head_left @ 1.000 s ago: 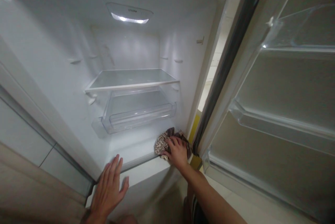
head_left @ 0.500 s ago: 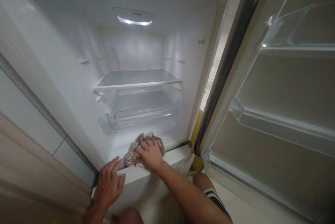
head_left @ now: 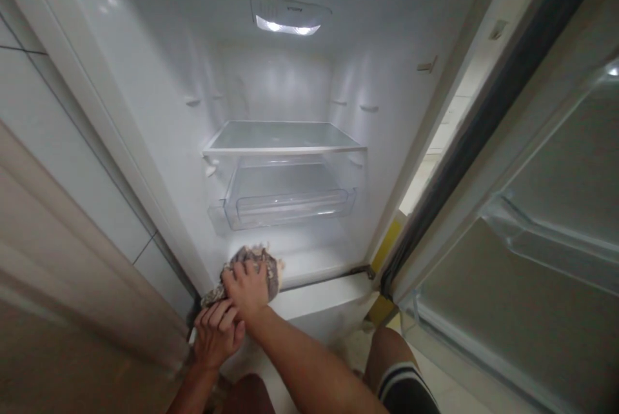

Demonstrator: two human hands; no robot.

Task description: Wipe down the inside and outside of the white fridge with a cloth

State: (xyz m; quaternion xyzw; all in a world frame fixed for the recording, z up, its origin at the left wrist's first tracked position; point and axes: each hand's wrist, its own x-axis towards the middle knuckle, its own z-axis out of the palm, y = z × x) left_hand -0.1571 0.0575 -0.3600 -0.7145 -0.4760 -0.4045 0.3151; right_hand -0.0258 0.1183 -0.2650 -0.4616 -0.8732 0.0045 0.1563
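Note:
My right hand [head_left: 249, 288] presses a crumpled patterned cloth [head_left: 271, 269] onto the front left corner of the open fridge's white floor [head_left: 319, 259]. Its fingers are closed over the cloth. My left hand [head_left: 216, 331] rests just below it on the fridge's front ledge, fingers curled against the edge, touching the cloth's lower end. Above the floor sits a clear plastic drawer [head_left: 290, 198] under a glass shelf [head_left: 283, 137].
The fridge door [head_left: 532, 240] stands open on the right with clear door bins [head_left: 556, 240]. A lamp [head_left: 287, 17] glows in the fridge ceiling. A white cabinet panel [head_left: 72, 162] flanks the left. My bare knee and striped shorts [head_left: 401, 382] are at the bottom.
My right hand has slid the cloth from the right front corner across to the left front corner. My left hand went from flat and spread to curled under the cloth.

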